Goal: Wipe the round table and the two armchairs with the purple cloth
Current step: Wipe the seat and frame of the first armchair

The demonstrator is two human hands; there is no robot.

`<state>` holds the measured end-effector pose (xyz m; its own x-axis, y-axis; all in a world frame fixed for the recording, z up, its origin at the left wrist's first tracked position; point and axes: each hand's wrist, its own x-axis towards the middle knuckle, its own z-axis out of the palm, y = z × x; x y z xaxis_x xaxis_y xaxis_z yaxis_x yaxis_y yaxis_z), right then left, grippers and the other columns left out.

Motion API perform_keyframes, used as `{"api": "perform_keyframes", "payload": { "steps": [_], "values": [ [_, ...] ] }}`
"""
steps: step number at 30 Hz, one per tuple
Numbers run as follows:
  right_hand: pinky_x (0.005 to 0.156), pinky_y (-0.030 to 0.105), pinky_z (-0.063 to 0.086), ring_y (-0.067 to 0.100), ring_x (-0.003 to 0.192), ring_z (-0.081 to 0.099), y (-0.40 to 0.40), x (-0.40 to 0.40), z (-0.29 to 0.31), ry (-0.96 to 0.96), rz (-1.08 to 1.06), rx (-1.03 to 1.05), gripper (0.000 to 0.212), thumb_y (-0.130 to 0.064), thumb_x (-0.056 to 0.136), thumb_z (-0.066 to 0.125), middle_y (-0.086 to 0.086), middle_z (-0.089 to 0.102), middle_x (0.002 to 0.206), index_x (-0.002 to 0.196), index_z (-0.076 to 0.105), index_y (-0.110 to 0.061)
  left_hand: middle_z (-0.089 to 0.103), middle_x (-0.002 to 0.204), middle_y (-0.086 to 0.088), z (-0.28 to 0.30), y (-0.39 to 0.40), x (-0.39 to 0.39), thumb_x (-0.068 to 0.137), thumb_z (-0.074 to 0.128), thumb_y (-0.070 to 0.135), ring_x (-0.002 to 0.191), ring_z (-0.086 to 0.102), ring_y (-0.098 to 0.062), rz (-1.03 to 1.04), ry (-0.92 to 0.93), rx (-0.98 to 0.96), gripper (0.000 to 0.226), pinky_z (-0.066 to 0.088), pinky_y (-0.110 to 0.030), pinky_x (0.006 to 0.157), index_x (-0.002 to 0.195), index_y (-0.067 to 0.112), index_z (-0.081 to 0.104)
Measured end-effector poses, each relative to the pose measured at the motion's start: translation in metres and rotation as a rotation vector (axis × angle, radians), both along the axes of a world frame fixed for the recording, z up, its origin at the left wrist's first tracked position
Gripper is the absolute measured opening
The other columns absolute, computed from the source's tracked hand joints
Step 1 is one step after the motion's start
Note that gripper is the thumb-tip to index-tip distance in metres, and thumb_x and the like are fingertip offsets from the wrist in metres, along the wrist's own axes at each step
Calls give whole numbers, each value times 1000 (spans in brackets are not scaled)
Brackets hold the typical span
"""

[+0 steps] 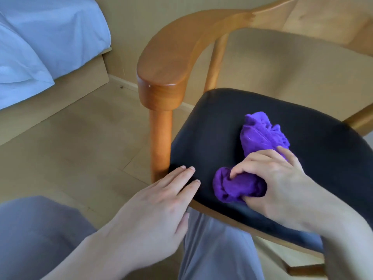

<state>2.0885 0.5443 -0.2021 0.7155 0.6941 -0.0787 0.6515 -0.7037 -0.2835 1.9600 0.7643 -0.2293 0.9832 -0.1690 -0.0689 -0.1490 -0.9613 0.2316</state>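
Note:
A wooden armchair [171, 63] with a curved armrest and a black padded seat [314, 150] fills the right half of the view. The purple cloth [260, 136] lies bunched on the seat. My right hand [276, 184] is shut on the cloth's near end and presses it onto the seat. My left hand [159, 203] rests flat, fingers together, with its fingertips on the seat's front left corner, holding nothing. The round table and the second armchair are out of view.
A bed [40, 47] with white sheets and a wooden base stands at the upper left. Light wooden floor [80, 148] spreads between the bed and the chair. My grey trouser legs [40, 229] show at the bottom edge.

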Motion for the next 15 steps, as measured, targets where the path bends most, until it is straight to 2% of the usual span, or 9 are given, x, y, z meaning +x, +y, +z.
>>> {"api": "perform_keyframes", "payload": {
  "steps": [3,5,7,10,12,13,15],
  "values": [
    [121,41,18,-5,114,40,-16,-11,-1,-27,-99,44,34,-39,67,64,-28,55,99,98,59,-50,-10,165,13,-8,1,10,100,38,39,148,-15,0,-54,-87,-60,63,-12,-9,103,157,31,12],
    [115,40,25,-1,111,41,-18,-20,0,-64,-112,34,33,-38,73,72,-27,53,97,102,62,-48,10,166,6,-6,-1,20,95,48,36,152,4,-6,-86,-104,-11,63,2,-15,109,154,24,28],
    [111,35,27,1,117,41,-18,-27,5,-45,-72,51,36,-46,77,75,-27,51,109,110,63,-47,20,164,1,-6,-4,31,93,54,31,151,15,-12,-100,-142,-2,61,12,-20,111,150,18,37],
    [109,30,34,8,139,39,-29,-26,21,94,-62,414,43,-54,79,73,-24,48,138,121,65,-45,2,166,3,-10,-8,46,98,46,31,153,-2,-13,-102,-152,-28,65,9,-24,116,157,21,20],
    [113,38,33,14,148,29,-34,-16,24,18,-129,561,50,-55,81,72,-21,40,152,129,62,-45,-10,166,6,-15,-11,51,100,39,35,151,-14,-12,-86,-124,-21,67,5,-29,120,158,25,7],
    [118,44,29,13,152,20,-30,-11,22,24,-179,544,58,-58,79,73,-22,32,157,134,58,-46,-11,166,6,-16,-12,52,100,38,35,151,-16,-12,-81,-115,-9,68,3,-30,120,158,26,5],
    [124,53,11,12,156,-4,-16,-7,10,109,-245,368,75,-69,75,73,-23,13,165,143,47,-51,-10,166,6,-17,-14,53,98,38,36,151,-16,-13,-71,-89,16,68,-2,-29,120,157,27,5]
  ]
}}
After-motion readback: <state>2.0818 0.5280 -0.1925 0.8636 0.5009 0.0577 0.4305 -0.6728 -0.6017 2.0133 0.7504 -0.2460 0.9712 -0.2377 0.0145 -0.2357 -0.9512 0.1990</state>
